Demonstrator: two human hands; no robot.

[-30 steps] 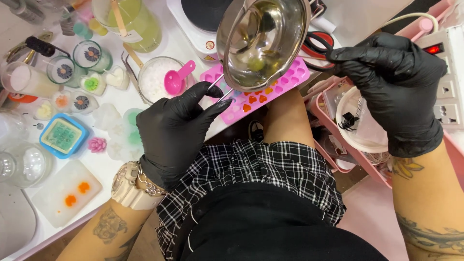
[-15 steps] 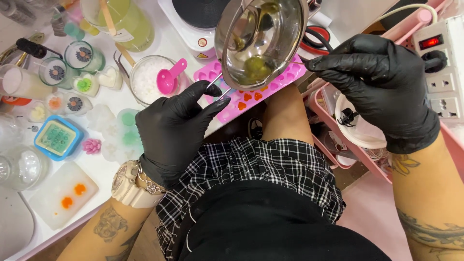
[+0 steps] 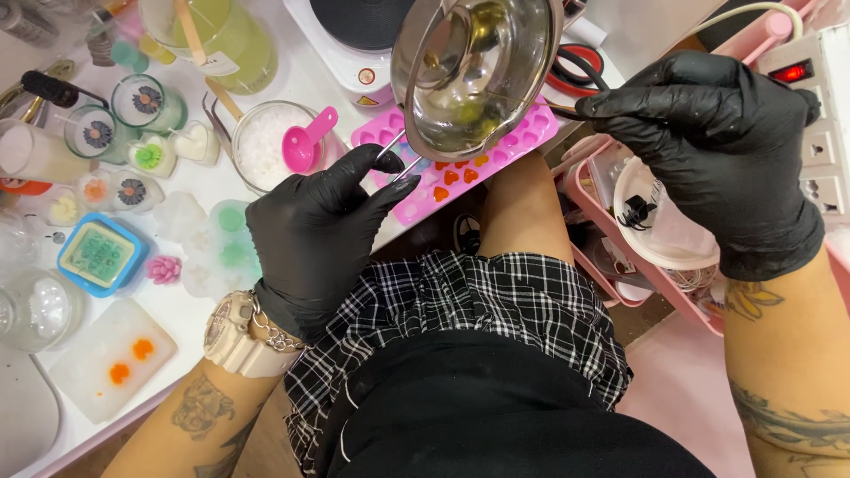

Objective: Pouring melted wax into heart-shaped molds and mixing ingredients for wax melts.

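— Right hand (image 3: 708,150)?
— Black-gloved, far right; fingers pinched together on the thin handle of a steel pouring pot (image 3: 474,75); pot tilted hard, mouth turned toward the camera, a smear of yellow-green liquid low inside; held above the far end of a pink silicone mould (image 3: 443,173).

— And the left hand (image 3: 314,235)?
— Gloved in black too, near the middle; fingers closed on slim metal tweezers (image 3: 396,158); tips reaching up to the pot's lower rim, over the mould; pale watch and chain bracelet at the wrist.

— Mould itself?
— Lying at the table (image 3: 199,305) edge, slanting right and far; small heart cavities, several filled orange-red near the centre, others partly hidden under the pot.

— Around it?
— Just left, a glass bowl of white flakes (image 3: 261,146) with a pink scoop (image 3: 305,146) resting in it; farther left, small jars topped with flowers, a blue square mould (image 3: 99,254), a clear slab with two orange dots (image 3: 111,358); far behind the pot, a white hotplate (image 3: 354,35); right, red-handled scissors (image 3: 575,75) and a pink basket (image 3: 611,239).
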